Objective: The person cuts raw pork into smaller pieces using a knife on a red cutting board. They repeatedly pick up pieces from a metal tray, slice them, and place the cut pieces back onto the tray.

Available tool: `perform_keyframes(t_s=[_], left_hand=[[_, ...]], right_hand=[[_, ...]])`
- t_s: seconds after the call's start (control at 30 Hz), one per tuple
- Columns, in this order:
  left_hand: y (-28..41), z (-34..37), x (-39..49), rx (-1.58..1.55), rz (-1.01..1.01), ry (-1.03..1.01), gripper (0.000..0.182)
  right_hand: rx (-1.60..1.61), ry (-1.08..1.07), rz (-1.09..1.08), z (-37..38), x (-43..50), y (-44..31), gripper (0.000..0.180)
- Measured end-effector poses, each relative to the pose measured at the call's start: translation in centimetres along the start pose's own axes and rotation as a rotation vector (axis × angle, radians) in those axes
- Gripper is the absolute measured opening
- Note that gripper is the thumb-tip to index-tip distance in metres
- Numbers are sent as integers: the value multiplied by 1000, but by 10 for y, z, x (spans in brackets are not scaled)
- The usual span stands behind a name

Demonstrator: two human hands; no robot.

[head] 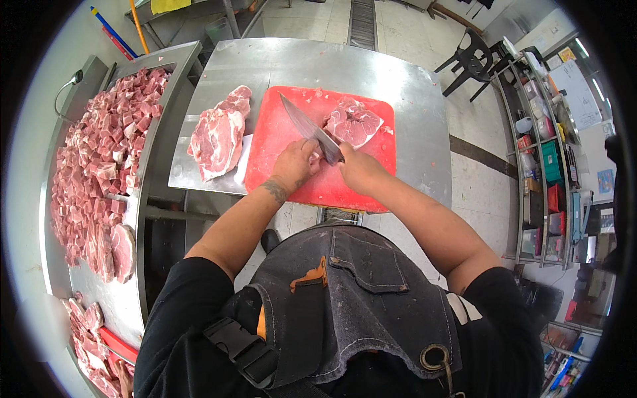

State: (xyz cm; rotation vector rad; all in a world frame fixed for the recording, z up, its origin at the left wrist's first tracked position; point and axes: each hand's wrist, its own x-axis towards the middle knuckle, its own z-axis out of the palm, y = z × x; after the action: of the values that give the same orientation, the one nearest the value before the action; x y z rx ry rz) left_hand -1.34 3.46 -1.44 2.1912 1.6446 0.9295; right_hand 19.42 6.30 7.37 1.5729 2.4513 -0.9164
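Observation:
A red cutting board (268, 149) lies on a stainless steel table. My right hand (359, 168) grips a large kitchen knife (304, 122), whose blade slants up and left over the board. Bent fingers of my left hand (297, 161) hold a small piece of raw meat (315, 160) close beside the blade. Beyond my right hand, a cut slab of raw meat (351, 122) rests on the board's far right. Larger raw meat slices (219, 134) lie on the bare steel left of the board, next to a white flat item (243, 158) that is partly hidden.
A steel counter (171, 99) at the left holds a heap of cubed meat (107, 149) and meat slices (122, 253). Another person's hand (123, 375) shows at the lower left. A black plastic chair (465, 62) and loaded shelves (540, 149) stand to the right.

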Motion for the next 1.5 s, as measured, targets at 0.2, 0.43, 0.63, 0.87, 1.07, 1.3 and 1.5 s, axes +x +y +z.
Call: perform_keyframes(t_s=[0.2, 0.43, 0.63, 0.87, 1.07, 1.3, 1.5], left_hand=[[-3, -17, -23, -157, -109, 68, 55], [5, -27, -28, -150, -117, 36, 52], [7, -19, -23, -96, -71, 46, 45], [1, -13, -21, -33, 24, 83, 38], [-2, -6, -24, -53, -11, 125, 41], [-4, -3, -24, -94, -36, 144, 40], [-2, -8, -24, -102, -107, 26, 42]], right_hand=[[-24, -59, 66, -10, -61, 24, 38], [-132, -49, 55, -42, -93, 0, 33], [-118, -122, 45, -55, -99, -21, 31], [-24, -65, -25, -38, -35, -48, 37], [-12, -128, -22, -49, -47, -37, 34], [-56, -206, 3, -52, -51, -40, 37], [-45, -153, -23, -30, -12, -53, 37]])
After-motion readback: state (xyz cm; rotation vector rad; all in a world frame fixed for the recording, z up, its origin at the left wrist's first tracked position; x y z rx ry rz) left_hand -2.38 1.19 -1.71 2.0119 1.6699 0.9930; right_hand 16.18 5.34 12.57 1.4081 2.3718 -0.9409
